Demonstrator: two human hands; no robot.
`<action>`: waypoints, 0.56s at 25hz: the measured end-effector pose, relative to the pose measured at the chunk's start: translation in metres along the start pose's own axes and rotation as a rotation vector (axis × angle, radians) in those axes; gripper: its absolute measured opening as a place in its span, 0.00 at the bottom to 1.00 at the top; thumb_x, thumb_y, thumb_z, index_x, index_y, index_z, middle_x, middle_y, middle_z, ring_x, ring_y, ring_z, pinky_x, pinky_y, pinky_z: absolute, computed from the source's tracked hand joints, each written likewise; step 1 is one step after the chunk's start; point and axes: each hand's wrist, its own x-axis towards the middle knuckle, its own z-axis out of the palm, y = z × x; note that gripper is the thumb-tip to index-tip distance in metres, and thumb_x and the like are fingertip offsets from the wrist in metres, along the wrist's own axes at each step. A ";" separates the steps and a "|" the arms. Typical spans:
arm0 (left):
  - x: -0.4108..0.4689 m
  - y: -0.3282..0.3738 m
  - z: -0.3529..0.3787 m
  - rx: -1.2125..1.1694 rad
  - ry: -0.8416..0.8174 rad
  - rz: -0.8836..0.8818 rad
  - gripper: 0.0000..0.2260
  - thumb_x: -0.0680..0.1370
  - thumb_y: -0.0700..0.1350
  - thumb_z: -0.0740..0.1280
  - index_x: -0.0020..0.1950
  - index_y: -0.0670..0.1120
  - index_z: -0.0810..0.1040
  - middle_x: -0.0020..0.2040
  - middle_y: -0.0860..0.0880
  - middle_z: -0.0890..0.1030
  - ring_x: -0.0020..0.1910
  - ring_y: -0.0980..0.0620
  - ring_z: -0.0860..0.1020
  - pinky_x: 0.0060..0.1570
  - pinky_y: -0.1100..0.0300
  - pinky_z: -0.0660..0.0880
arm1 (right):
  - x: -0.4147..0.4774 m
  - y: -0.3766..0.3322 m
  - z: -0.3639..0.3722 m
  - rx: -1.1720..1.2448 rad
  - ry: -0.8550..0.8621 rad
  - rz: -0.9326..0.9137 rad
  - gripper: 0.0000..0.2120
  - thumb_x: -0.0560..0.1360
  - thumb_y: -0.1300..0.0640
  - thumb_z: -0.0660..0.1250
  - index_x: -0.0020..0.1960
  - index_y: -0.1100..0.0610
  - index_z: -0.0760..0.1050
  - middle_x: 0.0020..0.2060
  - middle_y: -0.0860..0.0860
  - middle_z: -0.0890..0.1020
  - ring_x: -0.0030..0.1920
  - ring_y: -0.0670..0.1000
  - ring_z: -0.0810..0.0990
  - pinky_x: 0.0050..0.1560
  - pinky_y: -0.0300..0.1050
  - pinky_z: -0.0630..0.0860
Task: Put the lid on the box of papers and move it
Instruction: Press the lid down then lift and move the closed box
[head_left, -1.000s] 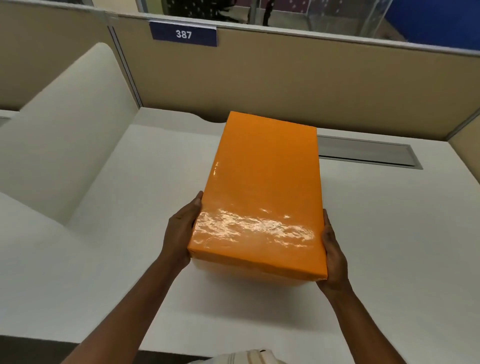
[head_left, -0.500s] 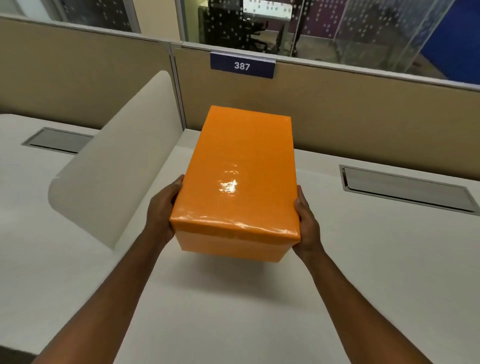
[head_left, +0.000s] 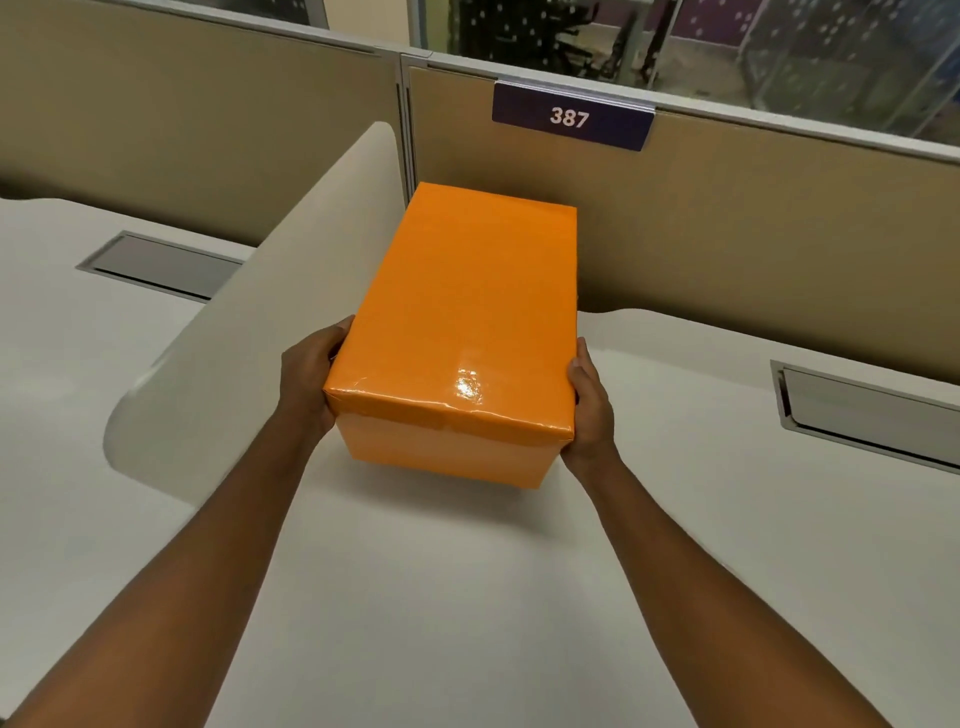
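An orange box (head_left: 447, 452) with its glossy orange lid (head_left: 462, 312) closed on top is held between both hands over the white desk (head_left: 441, 597). My left hand (head_left: 306, 379) grips the box's left side near the front corner. My right hand (head_left: 589, 405) grips the right side near the front corner. The far end of the box reaches toward the beige partition. The papers inside are hidden by the lid. Whether the box's base touches the desk I cannot tell.
A white curved divider (head_left: 249, 322) rises just left of the box. A beige partition (head_left: 727, 249) with a blue sign "387" (head_left: 571, 117) stands behind. Grey cable hatches lie in the desk at the far right (head_left: 867, 410) and on the neighbouring desk at left (head_left: 156, 265).
Both hands have carried the lidded box away from me and leftward, toward the corner where the divider meets the partition. The view has tilted up and panned left.
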 end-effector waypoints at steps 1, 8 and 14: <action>0.008 -0.001 -0.001 0.001 0.004 0.003 0.05 0.71 0.47 0.72 0.44 0.49 0.87 0.39 0.50 0.87 0.38 0.51 0.84 0.35 0.58 0.81 | 0.008 0.003 0.002 -0.002 0.007 0.002 0.24 0.81 0.50 0.52 0.76 0.48 0.53 0.72 0.54 0.68 0.65 0.60 0.73 0.64 0.64 0.70; 0.048 -0.009 0.002 -0.104 0.204 -0.090 0.12 0.78 0.44 0.62 0.39 0.43 0.83 0.35 0.50 0.85 0.38 0.50 0.81 0.43 0.54 0.79 | 0.040 0.018 0.015 -0.053 0.055 -0.032 0.24 0.81 0.50 0.53 0.76 0.47 0.54 0.68 0.49 0.69 0.62 0.55 0.75 0.58 0.55 0.76; 0.033 -0.028 -0.004 -0.275 0.465 -0.140 0.10 0.75 0.47 0.61 0.36 0.47 0.76 0.26 0.54 0.80 0.30 0.55 0.79 0.33 0.61 0.75 | 0.042 0.033 0.021 -0.143 0.081 -0.052 0.25 0.80 0.47 0.54 0.76 0.45 0.53 0.65 0.46 0.72 0.60 0.52 0.76 0.53 0.49 0.78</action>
